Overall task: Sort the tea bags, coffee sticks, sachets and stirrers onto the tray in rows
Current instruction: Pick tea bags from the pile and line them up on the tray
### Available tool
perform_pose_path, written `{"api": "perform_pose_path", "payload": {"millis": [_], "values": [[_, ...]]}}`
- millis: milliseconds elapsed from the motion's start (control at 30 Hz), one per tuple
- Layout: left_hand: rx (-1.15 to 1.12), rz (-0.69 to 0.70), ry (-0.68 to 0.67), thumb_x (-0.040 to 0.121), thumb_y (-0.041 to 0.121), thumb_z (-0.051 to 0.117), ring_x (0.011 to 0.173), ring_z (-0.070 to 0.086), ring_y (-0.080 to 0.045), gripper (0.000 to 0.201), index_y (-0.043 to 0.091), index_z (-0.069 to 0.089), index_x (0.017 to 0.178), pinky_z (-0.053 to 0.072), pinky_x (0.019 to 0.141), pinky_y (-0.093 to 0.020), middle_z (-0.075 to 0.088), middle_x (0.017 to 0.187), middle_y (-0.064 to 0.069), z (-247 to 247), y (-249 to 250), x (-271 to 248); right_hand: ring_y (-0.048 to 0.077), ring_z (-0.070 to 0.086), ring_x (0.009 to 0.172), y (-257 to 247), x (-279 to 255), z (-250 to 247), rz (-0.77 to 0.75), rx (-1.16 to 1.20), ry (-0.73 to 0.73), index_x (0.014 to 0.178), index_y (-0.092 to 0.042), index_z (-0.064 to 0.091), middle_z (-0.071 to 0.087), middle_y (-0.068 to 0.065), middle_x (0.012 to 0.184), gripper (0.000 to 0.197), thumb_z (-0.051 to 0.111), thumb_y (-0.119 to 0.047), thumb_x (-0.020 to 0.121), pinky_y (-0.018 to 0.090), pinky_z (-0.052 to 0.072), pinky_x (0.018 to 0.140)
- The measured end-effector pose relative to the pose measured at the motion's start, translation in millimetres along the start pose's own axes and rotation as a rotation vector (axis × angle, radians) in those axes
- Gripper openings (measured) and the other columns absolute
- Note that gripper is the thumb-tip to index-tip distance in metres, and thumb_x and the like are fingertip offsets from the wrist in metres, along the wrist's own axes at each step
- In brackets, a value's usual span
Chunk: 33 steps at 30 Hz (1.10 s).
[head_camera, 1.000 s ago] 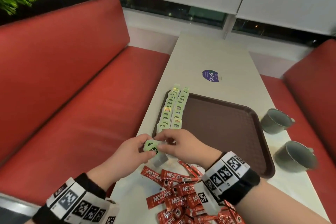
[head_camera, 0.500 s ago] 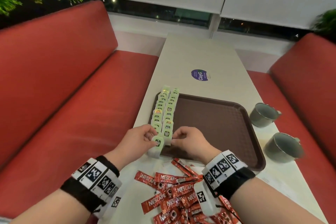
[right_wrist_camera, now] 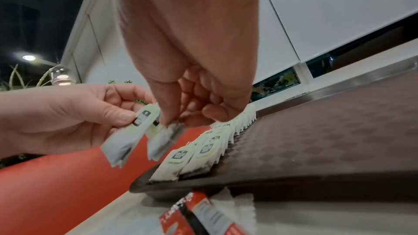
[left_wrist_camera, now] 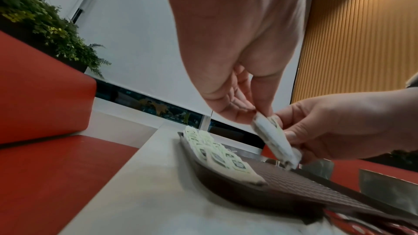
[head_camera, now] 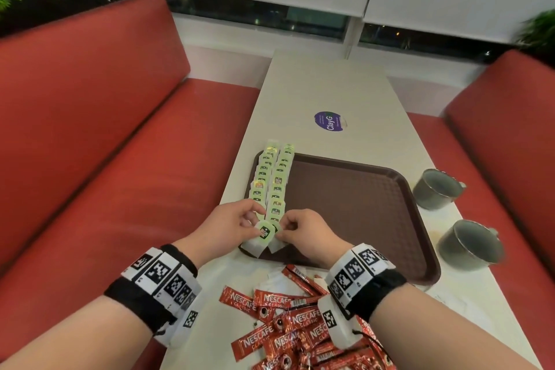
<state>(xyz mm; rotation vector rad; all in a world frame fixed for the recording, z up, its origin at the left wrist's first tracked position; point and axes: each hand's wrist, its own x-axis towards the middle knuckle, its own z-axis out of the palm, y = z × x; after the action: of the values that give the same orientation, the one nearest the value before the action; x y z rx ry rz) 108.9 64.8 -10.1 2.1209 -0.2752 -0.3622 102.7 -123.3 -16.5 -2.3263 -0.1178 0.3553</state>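
A brown tray [head_camera: 360, 204] lies on the white table. Two rows of green-labelled tea bags [head_camera: 271, 183] run along its left side. Over the tray's near left corner my left hand [head_camera: 255, 221] pinches a tea bag [head_camera: 264, 233] by its top. Right beside it, my right hand [head_camera: 282, 227] pinches a second tea bag [head_camera: 274, 245]. In the right wrist view both held bags [right_wrist_camera: 133, 131] [right_wrist_camera: 162, 140] hang just above the rows' near end. The left wrist view shows the left hand's bag [left_wrist_camera: 271, 140] tilted over the tray [left_wrist_camera: 305, 181]. Red coffee sticks [head_camera: 285, 318] lie heaped near the table's front edge.
Two grey metal cups [head_camera: 437, 189] [head_camera: 470, 245] stand right of the tray. A purple sticker [head_camera: 329, 121] marks the table beyond it. Red benches [head_camera: 120, 174] flank the table on both sides. White paper [head_camera: 279, 281] lies under the coffee sticks.
Both hands have moved forward from the table's front to the tray's near left corner. The tea bags held together have come apart, one in each hand.
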Motion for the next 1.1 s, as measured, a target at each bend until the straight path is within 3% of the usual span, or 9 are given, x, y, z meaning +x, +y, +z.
{"api": "perform_pose_path", "payload": {"millis": [167, 333, 433, 533, 667, 733, 800, 933, 1100], "values": [[-0.048, -0.018, 0.019, 0.083, 0.007, 0.069, 0.073, 0.058, -0.010, 0.048, 0.034, 0.052, 0.118, 0.045, 0.067, -0.010, 0.061, 0.099, 0.005, 9.7, 2.1, 3.3, 0.018, 0.057, 0.079, -4.1, 5.5, -0.3, -0.052, -0.113, 0.013, 0.084, -0.012, 0.065, 0.065, 0.005, 0.085, 0.006, 0.059, -0.011, 0.086, 0.034, 0.050, 0.079], [-0.302, -0.044, -0.010, 0.083, 0.003, 0.069, 0.073, 0.057, -0.014, 0.052, 0.037, 0.053, 0.118, 0.051, 0.074, -0.019, 0.056, 0.118, 0.013, 6.5, 3.2, 5.0, 0.026, 0.060, 0.091, -9.8, 5.7, 0.6, -0.154, -0.441, 0.019, 0.101, -0.015, 0.062, 0.064, 0.004, 0.102, 0.018, 0.049, -0.012, 0.089, 0.039, 0.052, 0.079], [-0.297, -0.043, 0.023, 0.082, 0.004, 0.069, 0.075, 0.059, -0.014, 0.045, 0.033, 0.057, 0.113, 0.051, 0.078, -0.019, 0.059, 0.114, 0.010, 2.2, -0.8, 5.7, 0.023, 0.059, 0.085, -4.0, 6.9, 0.7, -0.017, -0.340, 0.083, 0.094, -0.014, 0.061, 0.064, 0.003, 0.096, 0.013, 0.050, -0.012, 0.088, 0.037, 0.053, 0.077], [-0.210, -0.076, 0.129, 0.082, 0.004, 0.068, 0.072, 0.059, -0.012, 0.034, 0.029, 0.059, 0.103, 0.047, 0.066, -0.010, 0.061, 0.098, 0.005, 1.9, -10.5, 9.8, 0.019, 0.056, 0.078, 5.5, 13.5, -3.0, 0.161, -0.102, 0.078, 0.080, -0.012, 0.056, 0.061, 0.003, 0.085, 0.007, 0.058, -0.010, 0.086, 0.032, 0.049, 0.072], [-0.045, -0.122, 0.157, 0.083, 0.003, 0.066, 0.064, 0.050, -0.010, 0.027, 0.023, 0.059, 0.099, 0.040, 0.057, -0.006, 0.053, 0.082, 0.004, 11.6, -20.1, 15.4, 0.019, 0.056, 0.073, 10.9, 19.5, 2.3, 0.277, 0.075, -0.028, 0.072, -0.016, 0.052, 0.062, 0.006, 0.079, 0.020, 0.068, -0.010, 0.082, 0.038, 0.054, 0.082], [0.064, -0.132, 0.161, 0.083, 0.004, 0.065, 0.067, 0.049, -0.008, 0.026, 0.021, 0.058, 0.102, 0.041, 0.063, -0.010, 0.053, 0.083, 0.004, 14.9, -19.2, 16.4, 0.018, 0.057, 0.074, 12.4, 21.8, 7.5, 0.292, 0.042, -0.051, 0.072, -0.017, 0.052, 0.062, 0.006, 0.079, 0.020, 0.068, -0.011, 0.083, 0.038, 0.054, 0.083], [0.223, -0.107, 0.175, 0.083, 0.005, 0.064, 0.083, 0.053, -0.012, 0.032, 0.020, 0.058, 0.111, 0.042, 0.076, -0.018, 0.055, 0.100, 0.001, 16.3, -17.5, 14.8, 0.018, 0.059, 0.076, 11.9, 22.3, 9.3, 0.293, 0.004, -0.056, 0.075, -0.017, 0.053, 0.063, 0.005, 0.082, 0.018, 0.069, -0.014, 0.083, 0.036, 0.054, 0.081], [0.539, 0.034, 0.070, 0.085, 0.010, 0.062, 0.119, 0.036, -0.016, 0.043, 0.021, 0.053, 0.126, 0.034, 0.095, -0.022, 0.042, 0.127, 0.005, 19.2, -17.4, 10.1, 0.014, 0.055, 0.077, 7.4, 18.0, 6.2, 0.257, -0.093, -0.089, 0.086, -0.017, 0.055, 0.060, -0.002, 0.085, 0.022, 0.075, -0.023, 0.079, 0.020, 0.043, 0.059], [0.676, 0.013, -0.096, 0.090, 0.009, 0.053, 0.115, 0.045, -0.022, 0.036, 0.016, 0.057, 0.125, 0.041, 0.094, -0.030, 0.047, 0.123, -0.003, 23.5, -15.8, 11.9, 0.020, 0.060, 0.092, 0.8, 21.1, 15.8, 0.249, -0.180, -0.102, 0.103, -0.010, 0.059, 0.063, 0.004, 0.104, 0.031, 0.074, -0.017, 0.078, 0.026, 0.050, 0.076]]}}
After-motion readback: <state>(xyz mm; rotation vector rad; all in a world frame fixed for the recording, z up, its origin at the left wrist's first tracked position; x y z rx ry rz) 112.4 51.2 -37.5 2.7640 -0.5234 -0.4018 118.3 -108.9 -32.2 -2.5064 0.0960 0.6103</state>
